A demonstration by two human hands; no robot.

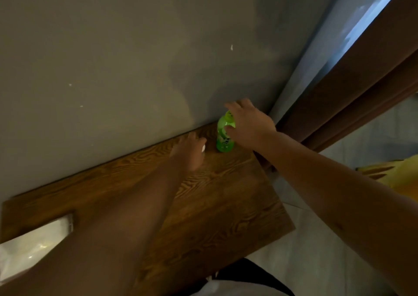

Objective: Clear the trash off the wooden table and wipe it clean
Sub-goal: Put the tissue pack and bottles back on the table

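- Head view looks down over a wooden table (pixel 214 216) pushed against a grey wall (pixel 135 46), with both of the person's bare arms stretched out across it.
- A green plastic bottle (pixel 224 140) stands upright near the table's far right corner, close to the wall.
- The right hand (pixel 247 124) is at the top of the bottle, fingers spread and loosely bent around the neck; the thumb lies against the bottle's side, but from here I cannot tell whether the grip has actually closed.
- The left hand (pixel 188 153) is low over the tabletop just to the left of the bottle, its back toward the camera and fingers curled downward.
- A small white object (pixel 203 148) shows at the left hand's fingertips; it is too small and blurred to name, and the hand appears to be pinching it.
- A white plastic bag (pixel 34 246) lies at the table's near left edge, partly hidden under the left forearm.
- A brown curtain (pixel 362 92) hangs to the right of the table, with a strip of bright window (pixel 373 12) beside it.
- Pale floor (pixel 316 261) shows past the table's right edge, and something yellow (pixel 395 175) sits at the far right, cut off by the right forearm.
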